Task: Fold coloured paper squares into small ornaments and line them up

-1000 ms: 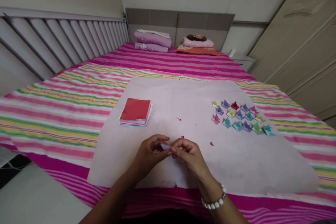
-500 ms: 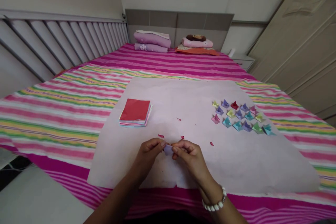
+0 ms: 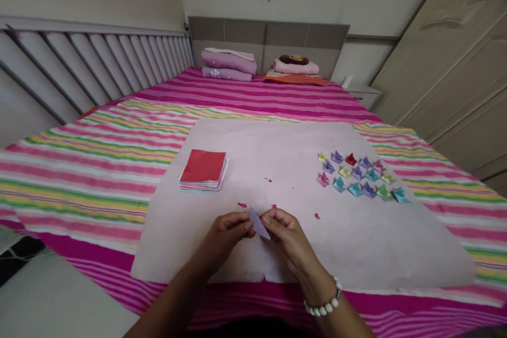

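Between my hands is a small folded piece of lilac origami paper (image 3: 259,224), its flat face showing as a triangle. My left hand (image 3: 227,229) pinches its left edge between thumb and forefinger. On the other side my right hand (image 3: 285,231), with a white bead bracelet at the wrist, grips the right edge; some of its fingers are hidden behind. Beyond the hands lie small red scraps (image 3: 242,205). A stack of square coloured paper (image 3: 203,166), red on top, sits to the left. Several folded paper pieces (image 3: 357,172) stand in rows at the right.
A large pale sheet (image 3: 356,243) covers part of the bed, over a striped bedspread (image 3: 99,179). Folded bedding (image 3: 229,63) is piled by the headboard (image 3: 241,31). A slatted rail (image 3: 99,63) runs along the left, and a wardrobe (image 3: 447,58) stands at the right.
The lilac paper has been turned between my fingers, so more of it shows, now as a triangle. Both hands keep hold of it and have barely shifted.
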Tool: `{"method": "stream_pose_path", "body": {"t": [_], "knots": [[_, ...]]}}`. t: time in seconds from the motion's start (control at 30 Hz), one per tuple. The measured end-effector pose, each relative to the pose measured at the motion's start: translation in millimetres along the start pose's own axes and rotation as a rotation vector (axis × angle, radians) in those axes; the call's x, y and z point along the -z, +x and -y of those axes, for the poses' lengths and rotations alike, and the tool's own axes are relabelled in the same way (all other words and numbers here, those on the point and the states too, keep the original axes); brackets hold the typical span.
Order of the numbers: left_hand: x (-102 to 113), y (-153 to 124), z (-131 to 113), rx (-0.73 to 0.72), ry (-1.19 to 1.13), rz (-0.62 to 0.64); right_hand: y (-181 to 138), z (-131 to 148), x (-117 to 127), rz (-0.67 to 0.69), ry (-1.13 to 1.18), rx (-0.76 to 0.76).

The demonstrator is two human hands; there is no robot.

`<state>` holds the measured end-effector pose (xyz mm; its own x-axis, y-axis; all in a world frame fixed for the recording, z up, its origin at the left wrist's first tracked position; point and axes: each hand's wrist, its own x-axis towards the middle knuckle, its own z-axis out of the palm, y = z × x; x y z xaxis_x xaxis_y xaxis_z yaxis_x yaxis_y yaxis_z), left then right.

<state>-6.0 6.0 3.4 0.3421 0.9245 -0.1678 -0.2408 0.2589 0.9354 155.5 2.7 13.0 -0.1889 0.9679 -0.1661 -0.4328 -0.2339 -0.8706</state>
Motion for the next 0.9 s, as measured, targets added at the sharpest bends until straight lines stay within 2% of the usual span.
{"method": "stream_pose_path", "body": {"t": [0.13, 0.37, 0.5, 0.7, 0.9], "knots": [[2, -1, 1, 0.004, 0.013, 0.007, 0, 1, -3, 0.064, 0.059, -0.035], [1, -2, 1, -0.007, -0.004, 0.007, 0, 2, -1, 0.077, 0.048, -0.045], [2, 0, 5, -0.002, -0.089, 0.027, 1, 2, -1, 0.084, 0.071, -0.068], [4, 6, 9, 0.039, -0.130, -0.076, 5, -5, 7, 0.040, -0.041, -0.022], [-4, 7, 2, 0.013, 0.138, -0.217, 9, -10, 10, 0.010, -0.292, 0.140]]}}
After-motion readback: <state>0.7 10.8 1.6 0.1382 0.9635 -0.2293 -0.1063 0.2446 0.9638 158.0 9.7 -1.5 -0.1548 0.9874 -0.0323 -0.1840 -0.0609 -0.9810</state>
